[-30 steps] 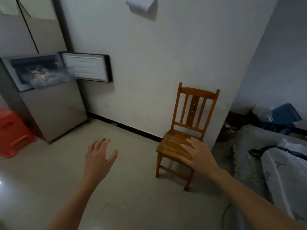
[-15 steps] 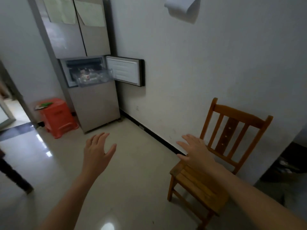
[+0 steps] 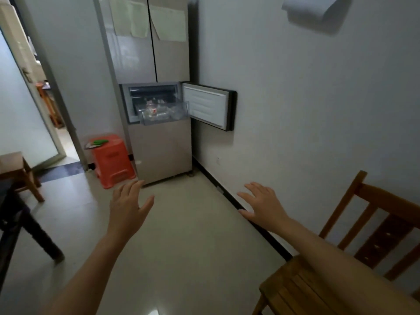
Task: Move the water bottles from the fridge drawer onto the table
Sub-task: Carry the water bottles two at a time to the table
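A tall silver fridge [image 3: 159, 151] stands against the far wall, its small middle door [image 3: 208, 105] swung open to the right. A clear plastic drawer [image 3: 164, 111] is pulled out of it, and several water bottles [image 3: 154, 110] lie inside, blurred behind the plastic. My left hand [image 3: 128, 205] and my right hand [image 3: 264, 204] are stretched out in front of me over the floor, fingers spread, holding nothing. Both are well short of the fridge. A dark table [image 3: 13, 214] shows only at the left edge.
An orange plastic stool [image 3: 112, 160] with something green on it stands left of the fridge. A wooden chair [image 3: 354, 264] sits at the lower right against the wall. A small wooden stool [image 3: 20, 171] and an open doorway [image 3: 52, 110] are at the left.
The view has swung left and forward: the fridge has moved from the upper left to the centre and looks closer, the chair has slid to the lower right. Both hands stay open.
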Demonstrator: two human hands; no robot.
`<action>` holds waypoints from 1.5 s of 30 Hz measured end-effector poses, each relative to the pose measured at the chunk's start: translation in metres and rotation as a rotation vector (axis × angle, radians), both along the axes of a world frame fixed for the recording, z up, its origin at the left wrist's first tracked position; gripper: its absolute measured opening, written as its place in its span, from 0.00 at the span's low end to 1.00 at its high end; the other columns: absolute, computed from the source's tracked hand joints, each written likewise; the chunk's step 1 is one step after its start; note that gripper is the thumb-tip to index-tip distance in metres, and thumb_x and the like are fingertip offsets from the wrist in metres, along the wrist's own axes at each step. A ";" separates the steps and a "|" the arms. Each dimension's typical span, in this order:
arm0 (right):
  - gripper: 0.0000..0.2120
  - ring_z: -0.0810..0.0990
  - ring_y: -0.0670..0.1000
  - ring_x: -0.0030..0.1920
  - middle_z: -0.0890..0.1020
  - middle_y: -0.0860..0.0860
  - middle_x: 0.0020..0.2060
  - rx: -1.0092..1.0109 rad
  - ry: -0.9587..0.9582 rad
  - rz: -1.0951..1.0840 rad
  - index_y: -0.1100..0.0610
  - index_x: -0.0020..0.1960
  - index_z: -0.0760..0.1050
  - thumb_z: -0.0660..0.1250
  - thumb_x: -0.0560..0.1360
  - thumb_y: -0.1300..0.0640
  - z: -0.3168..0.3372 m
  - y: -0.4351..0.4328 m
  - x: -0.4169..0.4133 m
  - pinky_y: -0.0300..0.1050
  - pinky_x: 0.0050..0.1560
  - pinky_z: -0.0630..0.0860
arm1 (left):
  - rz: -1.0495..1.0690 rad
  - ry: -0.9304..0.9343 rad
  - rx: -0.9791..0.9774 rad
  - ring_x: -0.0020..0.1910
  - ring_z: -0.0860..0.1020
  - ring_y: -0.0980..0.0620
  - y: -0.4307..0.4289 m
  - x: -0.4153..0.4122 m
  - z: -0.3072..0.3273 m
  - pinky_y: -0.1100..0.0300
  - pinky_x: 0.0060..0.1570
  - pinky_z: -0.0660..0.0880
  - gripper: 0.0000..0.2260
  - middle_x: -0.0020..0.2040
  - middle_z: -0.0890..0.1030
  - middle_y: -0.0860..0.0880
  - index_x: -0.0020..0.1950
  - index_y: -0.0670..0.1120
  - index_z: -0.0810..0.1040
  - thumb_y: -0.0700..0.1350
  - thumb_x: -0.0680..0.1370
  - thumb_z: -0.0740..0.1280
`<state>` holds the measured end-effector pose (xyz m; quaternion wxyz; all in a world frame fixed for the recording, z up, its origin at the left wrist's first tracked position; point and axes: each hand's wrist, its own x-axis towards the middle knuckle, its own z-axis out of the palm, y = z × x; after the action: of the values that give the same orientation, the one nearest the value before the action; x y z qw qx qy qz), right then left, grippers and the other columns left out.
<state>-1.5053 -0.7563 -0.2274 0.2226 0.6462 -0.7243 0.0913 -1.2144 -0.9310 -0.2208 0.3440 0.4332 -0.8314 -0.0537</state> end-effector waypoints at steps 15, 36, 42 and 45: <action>0.21 0.82 0.58 0.49 0.83 0.58 0.48 -0.174 0.095 0.024 0.55 0.48 0.82 0.67 0.60 0.45 0.007 -0.187 -0.147 0.56 0.43 0.78 | -0.001 0.033 -0.020 0.58 0.71 0.33 -0.178 -0.135 0.009 0.40 0.56 0.68 0.20 0.58 0.77 0.36 0.59 0.37 0.75 0.46 0.71 0.69; 0.23 0.82 0.58 0.50 0.82 0.58 0.50 -0.059 -0.089 0.331 0.55 0.51 0.81 0.76 0.59 0.46 0.004 -0.477 -0.280 0.53 0.42 0.78 | 0.301 0.059 0.056 0.60 0.72 0.38 -0.369 -0.245 -0.005 0.44 0.57 0.68 0.19 0.60 0.77 0.40 0.61 0.42 0.75 0.49 0.73 0.68; 0.23 0.81 0.58 0.54 0.82 0.57 0.52 0.068 -0.127 0.365 0.53 0.54 0.80 0.66 0.63 0.43 0.002 -0.600 -0.279 0.55 0.45 0.78 | 0.410 0.094 0.083 0.63 0.69 0.38 -0.472 -0.246 -0.012 0.43 0.59 0.67 0.20 0.62 0.75 0.39 0.63 0.41 0.73 0.45 0.73 0.70; 0.23 0.81 0.59 0.54 0.82 0.57 0.52 0.127 -0.118 0.371 0.54 0.53 0.80 0.66 0.63 0.43 0.007 -0.660 -0.284 0.56 0.47 0.78 | 0.412 0.124 0.114 0.63 0.69 0.38 -0.530 -0.251 -0.015 0.43 0.59 0.66 0.20 0.63 0.75 0.39 0.63 0.41 0.73 0.45 0.73 0.69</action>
<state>-1.7898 -1.4165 -0.2206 0.1177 0.7748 -0.6090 0.1226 -1.4657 -1.4612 -0.2358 0.3732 0.6083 -0.6982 -0.0559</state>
